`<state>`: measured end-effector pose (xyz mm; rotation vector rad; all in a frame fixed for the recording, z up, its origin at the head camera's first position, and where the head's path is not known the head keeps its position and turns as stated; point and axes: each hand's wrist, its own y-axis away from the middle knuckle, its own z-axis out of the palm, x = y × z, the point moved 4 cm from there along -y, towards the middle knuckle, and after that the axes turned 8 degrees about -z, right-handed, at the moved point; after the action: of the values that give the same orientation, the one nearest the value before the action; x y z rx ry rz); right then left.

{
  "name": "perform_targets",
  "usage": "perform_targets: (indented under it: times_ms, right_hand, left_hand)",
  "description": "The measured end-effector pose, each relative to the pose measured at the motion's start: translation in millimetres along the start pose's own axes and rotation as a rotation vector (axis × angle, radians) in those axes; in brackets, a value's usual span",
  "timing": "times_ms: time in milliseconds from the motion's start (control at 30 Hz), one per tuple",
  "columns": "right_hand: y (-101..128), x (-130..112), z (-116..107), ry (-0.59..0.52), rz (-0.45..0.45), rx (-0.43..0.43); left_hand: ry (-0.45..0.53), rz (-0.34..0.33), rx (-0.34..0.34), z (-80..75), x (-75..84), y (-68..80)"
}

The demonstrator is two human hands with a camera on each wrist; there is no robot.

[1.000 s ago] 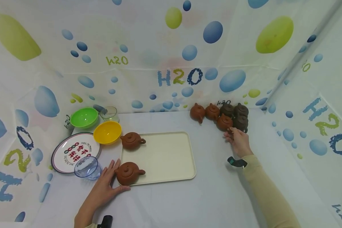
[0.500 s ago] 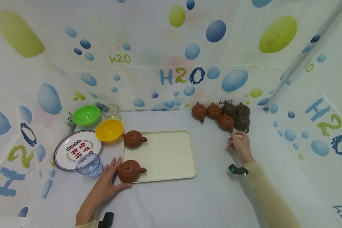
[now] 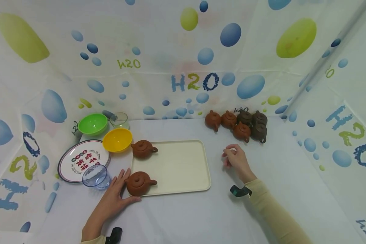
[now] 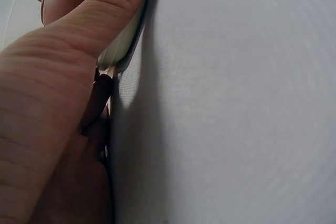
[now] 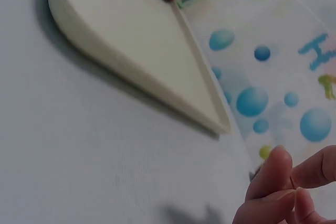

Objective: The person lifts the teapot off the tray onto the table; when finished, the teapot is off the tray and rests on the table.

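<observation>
My left hand [image 3: 115, 198] rests at the near left corner of the cream tray [image 3: 177, 166], its fingers along the left side and its thumb along the front edge. Right beside it, a reddish-brown clay teapot [image 3: 139, 183] sits on that corner. Another reddish-brown teapot [image 3: 142, 149] stands at the tray's far left corner. In the left wrist view the thumb [image 4: 107, 11] lies against the tray rim. To the right of the tray, my right hand [image 3: 237, 162] is over the white cloth, fingers loosely bent and holding nothing.
Reddish-brown teapots [image 3: 241, 131] and dark brown teapots [image 3: 258, 131] cluster at the back right. On the left are a green bowl [image 3: 93, 124], a yellow bowl [image 3: 117, 140], a clear glass [image 3: 120, 121], a printed plate [image 3: 70, 161] and a blue clear cup [image 3: 96, 178].
My right hand has come away from the reddish-brown teapot at the back right and moved left and nearer. My left hand stays at the tray corner.
</observation>
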<state>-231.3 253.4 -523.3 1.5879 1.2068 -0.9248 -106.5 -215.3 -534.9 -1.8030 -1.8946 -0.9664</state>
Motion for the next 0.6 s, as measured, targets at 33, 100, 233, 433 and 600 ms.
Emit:
perform_targets:
  times_ms: [33,100,233,433,600]
  right_hand:
    - [1,-1,5,0.005,-0.002,-0.012]
    - [5,-5,14,0.010,-0.014,-0.029]
    - [13,-13,30,0.010,-0.029,-0.067]
    - [26,-23,56,-0.007,-0.075,-0.144]
    - [35,-29,81,-0.063,-0.134,-0.207]
  left_hand:
    - [-0.001,0.000,-0.001,0.2,-0.1,-0.1]
    - [-0.002,-0.003,-0.004,0.8,-0.5,-0.4]
    - [-0.009,-0.013,-0.014,2.4,-1.9,-0.9]
    - [-0.014,0.010,0.005,1.9,-2.6,-1.7]
    - [-0.019,0.010,0.003,1.4,-2.5,-1.8]
